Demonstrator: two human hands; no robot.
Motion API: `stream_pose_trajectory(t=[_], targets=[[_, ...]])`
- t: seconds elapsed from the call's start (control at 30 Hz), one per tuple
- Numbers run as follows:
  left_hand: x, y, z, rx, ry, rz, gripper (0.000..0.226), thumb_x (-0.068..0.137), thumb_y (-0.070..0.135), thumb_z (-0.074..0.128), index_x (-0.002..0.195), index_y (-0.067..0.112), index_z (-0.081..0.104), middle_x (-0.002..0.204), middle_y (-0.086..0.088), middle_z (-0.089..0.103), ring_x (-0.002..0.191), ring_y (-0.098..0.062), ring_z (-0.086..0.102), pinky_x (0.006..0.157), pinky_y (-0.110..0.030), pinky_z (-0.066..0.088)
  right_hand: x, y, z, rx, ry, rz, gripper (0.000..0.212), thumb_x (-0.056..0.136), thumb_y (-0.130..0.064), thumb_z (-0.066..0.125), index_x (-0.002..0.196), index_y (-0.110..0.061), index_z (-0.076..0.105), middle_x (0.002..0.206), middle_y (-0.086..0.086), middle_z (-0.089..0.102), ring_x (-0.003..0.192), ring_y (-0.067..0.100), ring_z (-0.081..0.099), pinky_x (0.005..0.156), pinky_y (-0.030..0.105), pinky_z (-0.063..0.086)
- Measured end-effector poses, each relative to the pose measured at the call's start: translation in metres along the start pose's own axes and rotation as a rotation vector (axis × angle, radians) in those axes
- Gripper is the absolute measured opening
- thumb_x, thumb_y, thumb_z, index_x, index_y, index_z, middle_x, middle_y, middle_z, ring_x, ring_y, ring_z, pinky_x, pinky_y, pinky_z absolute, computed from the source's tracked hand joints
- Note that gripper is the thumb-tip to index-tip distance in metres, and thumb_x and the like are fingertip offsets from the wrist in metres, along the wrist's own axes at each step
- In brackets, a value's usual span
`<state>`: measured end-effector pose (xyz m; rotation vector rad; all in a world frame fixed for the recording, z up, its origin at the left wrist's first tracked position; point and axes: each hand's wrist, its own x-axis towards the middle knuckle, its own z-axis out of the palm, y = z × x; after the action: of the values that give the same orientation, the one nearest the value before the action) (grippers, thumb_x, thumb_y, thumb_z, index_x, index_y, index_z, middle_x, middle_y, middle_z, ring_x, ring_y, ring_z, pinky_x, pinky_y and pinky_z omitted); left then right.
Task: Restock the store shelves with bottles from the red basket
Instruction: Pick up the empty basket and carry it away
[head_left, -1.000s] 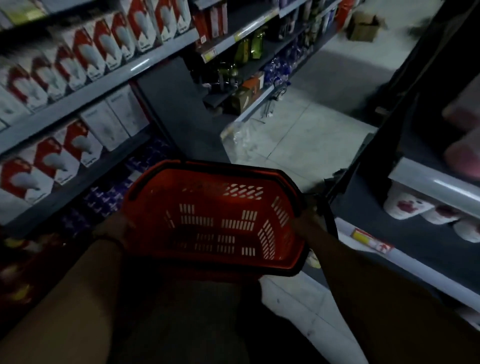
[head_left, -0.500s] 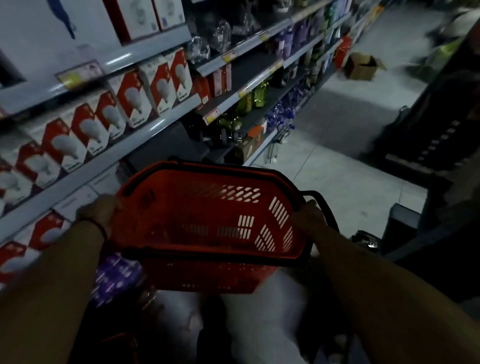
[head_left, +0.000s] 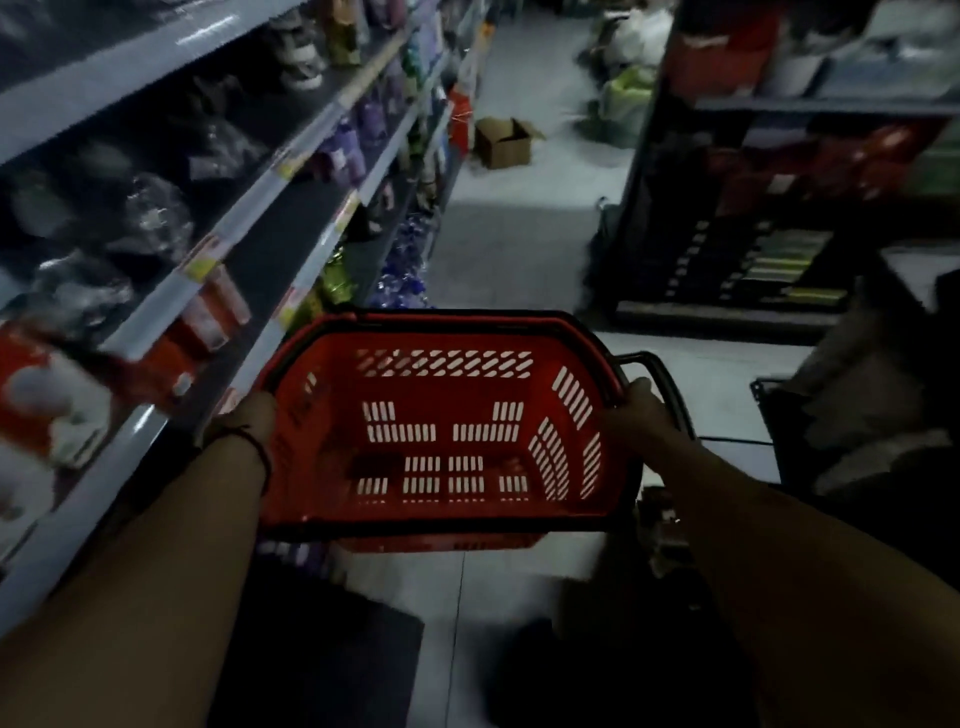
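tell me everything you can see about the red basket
The red basket looks plastic, with a black rim and slotted walls and base. Nothing shows inside. A black handle sticks out at its right end. It is held over the aisle floor, the left hand gripping its left end, the right hand its right end.

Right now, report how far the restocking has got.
Done: the red basket looks empty, no bottles visible inside. In hand: left hand and right hand grip its sides, holding it beside the shelves. Left: nothing in it to shelve; whether gaps remain is unclear.
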<state>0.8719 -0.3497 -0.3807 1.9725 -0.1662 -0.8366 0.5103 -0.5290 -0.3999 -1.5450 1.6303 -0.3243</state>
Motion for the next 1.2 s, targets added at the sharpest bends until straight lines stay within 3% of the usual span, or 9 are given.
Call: stream_pose_trajectory(t=[0.1, 0.2, 0.4, 0.5, 0.57, 0.7, 0.77, 0.97, 1.2], targets=[[0.053, 0.060, 0.058, 0.035, -0.027, 0.055, 0.064, 0.075, 0.031, 0.055, 0.127, -0.007, 0.057, 0.132, -0.032, 0.053, 0.118, -0.046, 0.053, 0.099, -0.042, 0.044, 0.095, -0.020, -0.016, 0.005, 0.044, 0.018, 0.065, 0.084, -0.027, 0.071, 0.131, -0.002, 0.034, 0.111, 0.019, 0.060, 0.098, 0.034, 0.062, 0.081, 0.045, 0.056], [0.133, 0.101, 0.115, -0.090, 0.047, -0.053, 0.020, 0.073, 0.023, 0.054, 0.072, 0.007, 0.066, 0.089, -0.026, 0.063, 0.075, -0.032, 0.059, 0.083, -0.048, 0.052, 0.196, -0.050, -0.022, -0.018, 0.083, 0.020, 0.064, 0.083, -0.027, 0.069, 0.131, -0.002, 0.035, 0.108, 0.018, 0.060, 0.096, 0.034, 0.063, 0.081, 0.045, 0.056], [0.236, 0.218, 0.216, -0.182, 0.022, -0.112, 0.014, 0.084, 0.010, 0.046, 0.077, 0.008, 0.058, 0.059, -0.014, 0.060, 0.059, -0.028, 0.049, 0.060, -0.030, 0.043, 0.365, -0.128, -0.042, 0.086, 0.067, 0.067, 0.058, 0.073, -0.023, 0.074, 0.117, -0.002, 0.043, 0.084, 0.005, 0.052, 0.090, 0.031, 0.061, 0.072, 0.038, 0.050], [0.316, 0.256, 0.238, -0.187, 0.037, -0.128, 0.042, 0.063, 0.018, 0.058, 0.103, 0.008, 0.067, 0.073, -0.013, 0.063, 0.063, -0.029, 0.058, 0.056, -0.033, 0.048, 0.440, -0.168, -0.042, 0.113, 0.077, 0.057, 0.056, 0.078, -0.020, 0.074, 0.120, -0.003, 0.042, 0.089, 0.006, 0.054, 0.087, 0.028, 0.061, 0.073, 0.040, 0.053], [0.385, 0.274, 0.251, -0.170, 0.032, -0.138, 0.052, 0.049, 0.021, 0.060, 0.099, 0.009, 0.068, 0.085, -0.016, 0.064, 0.063, -0.030, 0.060, 0.054, -0.033, 0.051, 0.486, -0.197, -0.039, 0.116, 0.088, 0.079, 0.054, 0.079, -0.019, 0.073, 0.121, -0.003, 0.042, 0.095, 0.008, 0.053, 0.085, 0.025, 0.057, 0.074, 0.038, 0.049], [0.482, 0.344, 0.306, -0.190, -0.016, -0.117, 0.025, 0.058, 0.016, 0.054, 0.080, 0.010, 0.064, 0.082, -0.018, 0.060, 0.058, -0.029, 0.054, 0.055, -0.030, 0.049, 0.598, -0.254, -0.034, 0.043, 0.084, 0.082, 0.070, 0.056, -0.034, 0.073, 0.112, 0.000, 0.049, 0.096, 0.015, 0.061, 0.088, 0.036, 0.064, 0.076, 0.048, 0.058], [0.512, 0.398, 0.345, -0.221, -0.090, -0.120, 0.012, 0.076, 0.010, 0.046, 0.073, 0.011, 0.057, 0.070, -0.015, 0.058, 0.054, -0.027, 0.049, 0.055, -0.027, 0.043, 0.652, -0.288, -0.036, 0.008, 0.113, 0.120, 0.066, 0.064, -0.026, 0.074, 0.116, 0.003, 0.046, 0.097, 0.016, 0.057, 0.093, 0.038, 0.062, 0.082, 0.049, 0.055], [0.630, 0.538, 0.446, -0.186, -0.163, -0.127, 0.024, 0.089, 0.003, 0.036, 0.070, 0.008, 0.049, 0.054, -0.014, 0.057, 0.058, -0.027, 0.042, 0.056, -0.027, 0.033, 0.795, -0.371, -0.060, 0.039, 0.201, 0.228, 0.058, 0.070, -0.022, 0.072, 0.116, 0.001, 0.046, 0.102, 0.019, 0.060, 0.091, 0.034, 0.061, 0.078, 0.040, 0.051], [0.829, 0.669, 0.586, -0.113, -0.296, -0.139, 0.016, 0.063, 0.013, 0.049, 0.075, 0.007, 0.057, 0.090, -0.018, 0.057, 0.068, -0.030, 0.052, 0.074, -0.039, 0.047, 0.985, -0.445, -0.092, 0.076, 0.249, 0.327, 0.053, 0.082, -0.012, 0.069, 0.125, 0.001, 0.041, 0.103, 0.017, 0.052, 0.095, 0.033, 0.056, 0.081, 0.034, 0.044]])
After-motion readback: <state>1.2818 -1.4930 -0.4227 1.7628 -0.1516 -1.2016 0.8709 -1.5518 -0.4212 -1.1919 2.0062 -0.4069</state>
